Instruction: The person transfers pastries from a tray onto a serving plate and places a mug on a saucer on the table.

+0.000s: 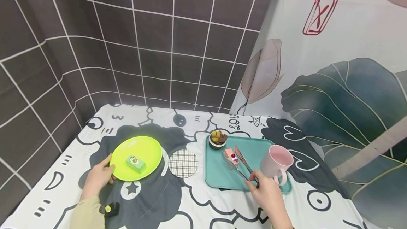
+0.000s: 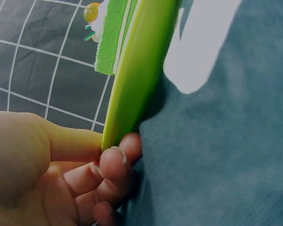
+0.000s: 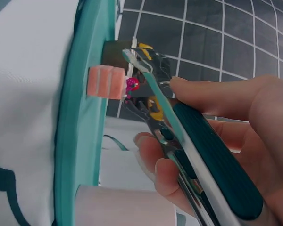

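My left hand [image 1: 96, 178] pinches the near-left rim of a lime-green plate [image 1: 149, 148], thumb on top and fingers beneath, as the left wrist view shows. On that plate lies a green slice of cake [image 1: 136, 165] with white topping. In my right hand [image 1: 269, 193] I hold metal tongs [image 3: 217, 160] with dark green grips, their arms spread apart. The tong tips are close to a pink layered cake slice [image 3: 105, 82] topped with a red ball, which sits on a teal tray [image 1: 219, 180]. In the head view the tips lie on either side of this slice.
A small dessert cup [image 1: 217, 140] with yellow and brown topping stands at the tray's back-left corner. A pink mug [image 1: 269, 162] stands at its right, close beside my right hand. Between plate and tray lies a round checked coaster [image 1: 183, 164]. Dark tiled-pattern cloth [image 1: 152, 63] hangs behind.
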A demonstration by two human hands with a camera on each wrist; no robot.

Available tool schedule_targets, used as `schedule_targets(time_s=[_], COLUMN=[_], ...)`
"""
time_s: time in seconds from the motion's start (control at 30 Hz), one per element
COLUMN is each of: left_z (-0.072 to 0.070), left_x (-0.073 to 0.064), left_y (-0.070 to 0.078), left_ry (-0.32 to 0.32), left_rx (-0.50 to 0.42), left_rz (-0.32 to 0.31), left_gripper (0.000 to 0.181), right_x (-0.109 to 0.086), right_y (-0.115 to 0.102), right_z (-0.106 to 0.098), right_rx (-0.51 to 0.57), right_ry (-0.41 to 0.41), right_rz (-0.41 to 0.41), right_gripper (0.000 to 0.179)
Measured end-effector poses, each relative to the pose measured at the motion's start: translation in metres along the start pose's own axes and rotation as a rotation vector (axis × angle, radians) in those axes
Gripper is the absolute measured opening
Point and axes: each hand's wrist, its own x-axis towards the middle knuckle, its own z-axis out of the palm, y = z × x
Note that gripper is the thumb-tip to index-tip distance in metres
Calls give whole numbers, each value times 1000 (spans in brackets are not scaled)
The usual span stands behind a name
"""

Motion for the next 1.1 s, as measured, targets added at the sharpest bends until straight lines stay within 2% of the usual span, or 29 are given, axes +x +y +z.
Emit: schedule_targets(time_s=[0.17,0.6,0.77,1.1], left_z=[1,-1,-1,0], left_x=[0,-1,-2,-1], left_y=[-1,1,0,1], left_ry=[3,0,-1,4], left_rx=[0,-5,-2,4], left_rz=[-4,-6,-5,-1], left_gripper=[59,60,60,59], right_x=[-1,-3,-4,-7], right_y=[3,5,5,2], right_z=[3,8,7,9], right_rx=[-6,-23,-33,-43], right_ry=[-93,-145,-134,-42], right_rz=[46,30,25,-1], right_gripper=[20,25,26,32])
